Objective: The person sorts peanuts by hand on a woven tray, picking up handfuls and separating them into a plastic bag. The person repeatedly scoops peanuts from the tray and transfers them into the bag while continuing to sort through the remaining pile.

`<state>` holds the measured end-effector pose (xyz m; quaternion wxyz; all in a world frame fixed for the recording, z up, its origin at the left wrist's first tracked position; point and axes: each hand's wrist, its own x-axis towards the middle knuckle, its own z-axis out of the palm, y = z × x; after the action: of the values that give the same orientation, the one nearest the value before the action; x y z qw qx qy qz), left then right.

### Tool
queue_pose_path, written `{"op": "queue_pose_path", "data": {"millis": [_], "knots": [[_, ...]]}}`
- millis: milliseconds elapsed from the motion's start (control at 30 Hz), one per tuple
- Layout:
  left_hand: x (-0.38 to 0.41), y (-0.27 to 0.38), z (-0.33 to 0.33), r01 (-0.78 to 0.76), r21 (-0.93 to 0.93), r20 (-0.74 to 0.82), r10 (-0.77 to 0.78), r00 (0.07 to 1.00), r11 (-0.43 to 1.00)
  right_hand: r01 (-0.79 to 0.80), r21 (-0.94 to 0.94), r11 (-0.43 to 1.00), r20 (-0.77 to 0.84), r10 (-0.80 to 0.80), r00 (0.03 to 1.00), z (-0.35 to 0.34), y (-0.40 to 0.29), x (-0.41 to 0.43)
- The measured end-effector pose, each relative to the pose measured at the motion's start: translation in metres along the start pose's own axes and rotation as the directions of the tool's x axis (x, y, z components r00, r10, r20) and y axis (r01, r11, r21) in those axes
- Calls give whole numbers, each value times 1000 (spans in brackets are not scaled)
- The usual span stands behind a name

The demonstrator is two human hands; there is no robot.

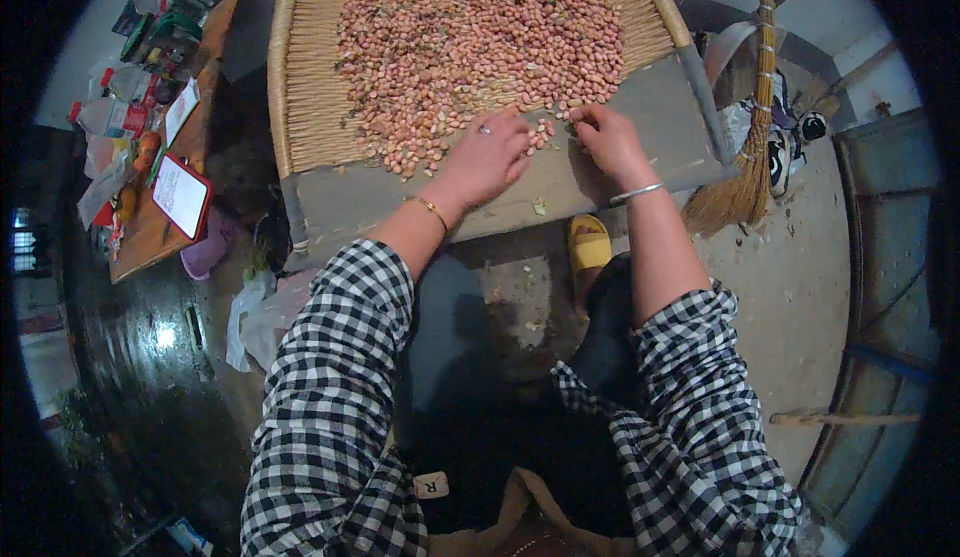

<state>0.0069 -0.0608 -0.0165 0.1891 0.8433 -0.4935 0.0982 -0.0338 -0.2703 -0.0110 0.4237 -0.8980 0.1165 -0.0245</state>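
Note:
A wide woven winnowing basket (315, 84) lies before me, with a grey band (652, 122) along its near edge. Shelled peanuts (480, 32) with pinkish skins are spread over it, mixed with darker bits. My left hand (491, 153) rests low at the near edge of the heap, fingers curled over peanuts; whether it grips any is hidden. A small group of peanuts (540, 137) sits on the grey band between my hands. To the right, my right hand (606, 137) has thumb and forefinger close together beside a few peanuts; I cannot make out anything between them.
On the left, a wooden table (150, 234) carries plastic bottles (112, 117), jars and a red-framed board (181, 195) bearing writing. A straw broom (761, 122) leans at the right of the basket. Plastic bags (259, 321) lie on the floor below the table.

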Motion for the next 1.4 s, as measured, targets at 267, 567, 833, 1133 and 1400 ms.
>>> {"op": "queue_pose_path", "data": {"millis": [267,567,833,1133,1400], "knots": [[-9,-43,-51,329,-186,-394,-377,838,926,280,-352,893,81,-269,960,19,-13,14],[-38,14,-13,66,-721,589,-560,583,-690,267,-526,808,74,-269,960,36,-34,13],[-47,15,-21,40,-428,727,-317,610,-903,169,-103,980,297,-132,946,13,-46,21],[-48,16,-40,139,-520,767,-390,509,-843,419,-366,831,361,-289,887,35,-62,6],[-43,24,-38,3,-480,813,-444,377,-877,222,-89,971,377,-174,910,35,-69,4]]}}
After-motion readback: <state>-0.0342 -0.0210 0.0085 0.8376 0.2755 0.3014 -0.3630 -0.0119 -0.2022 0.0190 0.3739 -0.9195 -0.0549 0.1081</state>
